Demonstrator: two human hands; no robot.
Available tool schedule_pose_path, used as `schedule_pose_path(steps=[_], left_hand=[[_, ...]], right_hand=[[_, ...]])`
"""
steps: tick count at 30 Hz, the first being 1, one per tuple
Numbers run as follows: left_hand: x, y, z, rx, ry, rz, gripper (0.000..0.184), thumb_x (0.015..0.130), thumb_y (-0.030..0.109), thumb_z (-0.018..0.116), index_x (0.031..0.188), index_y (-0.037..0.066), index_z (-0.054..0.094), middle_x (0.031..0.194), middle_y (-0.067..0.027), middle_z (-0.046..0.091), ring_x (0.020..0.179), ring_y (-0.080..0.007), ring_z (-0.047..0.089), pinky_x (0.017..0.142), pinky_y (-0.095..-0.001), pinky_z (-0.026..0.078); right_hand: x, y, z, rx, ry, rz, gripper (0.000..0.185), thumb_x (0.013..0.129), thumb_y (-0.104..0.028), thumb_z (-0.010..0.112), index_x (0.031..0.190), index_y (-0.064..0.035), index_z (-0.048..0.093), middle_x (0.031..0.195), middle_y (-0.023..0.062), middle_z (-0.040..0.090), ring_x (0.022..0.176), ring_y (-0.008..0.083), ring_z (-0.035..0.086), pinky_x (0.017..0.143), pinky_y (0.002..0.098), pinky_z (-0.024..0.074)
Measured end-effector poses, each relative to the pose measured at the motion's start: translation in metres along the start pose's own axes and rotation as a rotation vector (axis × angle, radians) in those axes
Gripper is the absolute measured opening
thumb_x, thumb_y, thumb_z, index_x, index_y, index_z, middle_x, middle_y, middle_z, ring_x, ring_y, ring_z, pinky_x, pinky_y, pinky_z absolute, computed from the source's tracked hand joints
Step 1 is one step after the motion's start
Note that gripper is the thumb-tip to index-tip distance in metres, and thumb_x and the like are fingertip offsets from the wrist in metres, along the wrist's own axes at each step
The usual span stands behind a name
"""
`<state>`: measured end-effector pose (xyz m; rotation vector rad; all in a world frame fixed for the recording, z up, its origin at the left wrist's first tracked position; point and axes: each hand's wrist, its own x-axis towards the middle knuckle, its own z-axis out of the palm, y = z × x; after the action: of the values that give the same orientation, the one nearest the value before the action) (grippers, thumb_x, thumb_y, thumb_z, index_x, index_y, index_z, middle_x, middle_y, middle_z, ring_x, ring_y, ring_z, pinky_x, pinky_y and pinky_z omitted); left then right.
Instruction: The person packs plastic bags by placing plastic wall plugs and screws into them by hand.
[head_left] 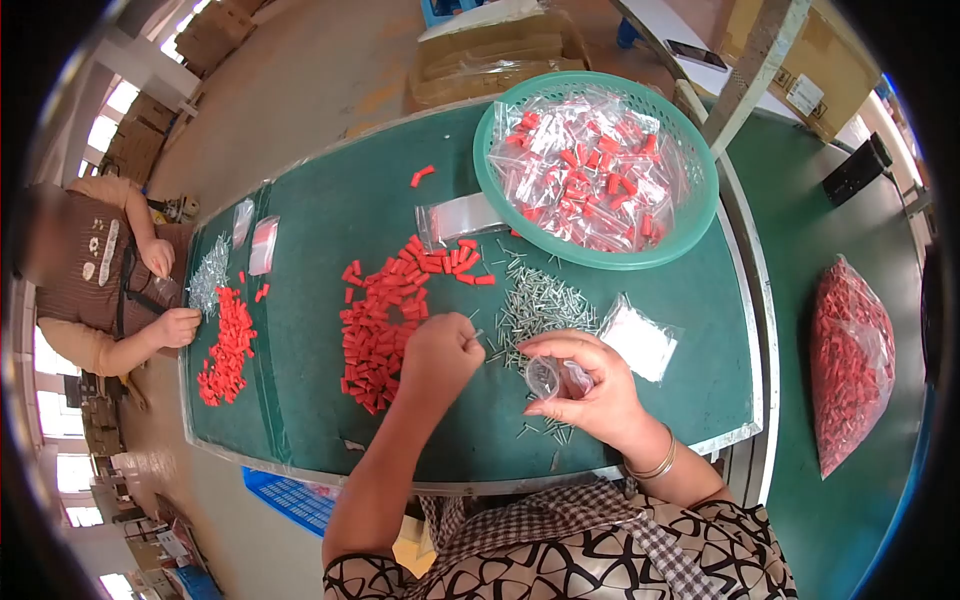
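My left hand (440, 358) is closed in a fist between the red plastic plugs (375, 340) and the loose screws (540, 300). Something small and silvery shows by its fingertips, too small to make out. Over the near side of the screws, my right hand (600, 395) grips a small clear plastic bag (542, 378), its mouth held round between thumb and fingers. A stack of clear zip bags (638, 340) lies just beyond that hand. Another stack of bags (465, 217) rests behind the red plugs.
A green basket (620, 258) of filled bags stands at the back. Across the table, another person (100, 270) works at a red pile (228, 350) and a screw pile (208, 275). A large sack of red plugs (850, 360) lies to the right, and a blue crate (290, 500) below the front edge.
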<state>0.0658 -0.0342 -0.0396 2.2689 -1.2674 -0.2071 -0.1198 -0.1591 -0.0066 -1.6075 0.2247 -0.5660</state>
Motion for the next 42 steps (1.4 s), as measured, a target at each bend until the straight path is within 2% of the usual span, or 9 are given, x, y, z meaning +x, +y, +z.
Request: schedule_pose_path(steps=[5,8,12,16,25,28,32,36,42], left_hand=[[0.01,0.005,-0.015,-0.232,0.019,-0.172,0.008,0.077,0.0,0.065,0.084,0.0,0.062,0.069,-0.0017,0.058,0.065,-0.0073,0.057,0.058,-0.0242,0.045],[0.013,0.03,-0.04,-0.599,-0.087,-0.363,0.007,0.078,-0.003,0.064,0.084,0.0,0.061,0.071,0.001,0.057,0.066,-0.0042,0.054,0.058,-0.0213,0.043],[-0.012,0.057,-0.051,-0.734,-0.022,-0.069,0.015,0.074,-0.005,0.067,0.085,0.003,0.061,0.08,-0.0024,0.056,0.065,-0.008,0.052,0.06,-0.0227,0.043],[-0.024,0.07,-0.054,-0.63,-0.069,0.107,0.02,0.072,-0.009,0.068,0.089,0.001,0.062,0.088,-0.0037,0.056,0.072,-0.0084,0.051,0.066,-0.0222,0.042],[-0.039,0.044,-0.055,-0.773,0.044,-0.028,0.03,0.073,-0.011,0.066,0.099,0.004,0.066,0.09,-0.0046,0.057,0.074,-0.0108,0.056,0.066,-0.0247,0.044],[-0.041,0.054,-0.054,-0.492,-0.007,0.206,0.03,0.074,-0.008,0.066,0.1,0.007,0.068,0.09,-0.0057,0.057,0.072,-0.0155,0.058,0.064,-0.0277,0.047],[-0.045,0.068,-0.048,-0.199,-0.129,0.257,0.033,0.073,-0.002,0.064,0.105,0.009,0.066,0.086,-0.0088,0.053,0.074,-0.0262,0.059,0.061,-0.0365,0.048],[-0.039,0.067,-0.047,-0.071,-0.162,0.338,0.029,0.075,0.002,0.063,0.104,0.007,0.065,0.084,-0.0097,0.05,0.075,-0.0269,0.058,0.062,-0.0378,0.047],[-0.031,0.07,-0.052,0.034,-0.224,0.404,0.018,0.077,0.008,0.061,0.094,0.004,0.061,0.084,-0.0108,0.05,0.077,-0.027,0.058,0.063,-0.0374,0.048]], right_hand=[[0.0,0.001,0.002,-0.032,-0.021,0.003,0.053,0.064,-0.011,0.087,0.111,-0.0042,0.065,0.113,0.0107,0.065,0.103,0.0214,0.063,0.087,0.0324,0.0499],[0.0,0.001,0.002,-0.051,-0.028,0.045,0.053,0.064,-0.01,0.087,0.111,-0.004,0.065,0.111,0.0102,0.065,0.101,0.021,0.063,0.086,0.0322,0.0502],[0.0,0.013,0.006,-0.048,-0.007,0.025,0.051,0.065,-0.014,0.086,0.112,-0.0096,0.065,0.105,0.0061,0.065,0.084,0.0164,0.062,0.063,0.0257,0.0502],[-0.002,0.015,0.008,0.015,-0.019,0.091,0.05,0.066,-0.015,0.086,0.111,-0.0082,0.065,0.103,0.0064,0.066,0.088,0.0166,0.064,0.07,0.0271,0.0513],[-0.001,0.014,0.012,0.096,-0.05,0.121,0.045,0.069,-0.008,0.084,0.11,-0.0044,0.065,0.1,0.0072,0.066,0.093,0.0179,0.064,0.082,0.0298,0.051],[-0.001,0.021,0.015,0.055,-0.034,0.082,0.046,0.068,-0.014,0.084,0.109,-0.0077,0.066,0.096,0.0061,0.067,0.088,0.0198,0.065,0.078,0.0299,0.0514],[-0.002,0.02,0.015,-0.157,-0.051,0.04,0.043,0.069,-0.01,0.083,0.109,-0.0074,0.066,0.094,0.0069,0.067,0.086,0.0203,0.065,0.076,0.03,0.0522],[0.001,0.006,0.016,-0.326,-0.127,0.109,0.045,0.068,-0.011,0.082,0.11,-0.0074,0.065,0.094,0.0089,0.067,0.084,0.0242,0.065,0.074,0.0319,0.0531],[-0.001,0.015,0.018,-0.372,-0.159,-0.019,0.056,0.072,-0.019,0.082,0.122,-0.01,0.059,0.102,0.0073,0.065,0.082,0.0218,0.064,0.072,0.0327,0.0525]])
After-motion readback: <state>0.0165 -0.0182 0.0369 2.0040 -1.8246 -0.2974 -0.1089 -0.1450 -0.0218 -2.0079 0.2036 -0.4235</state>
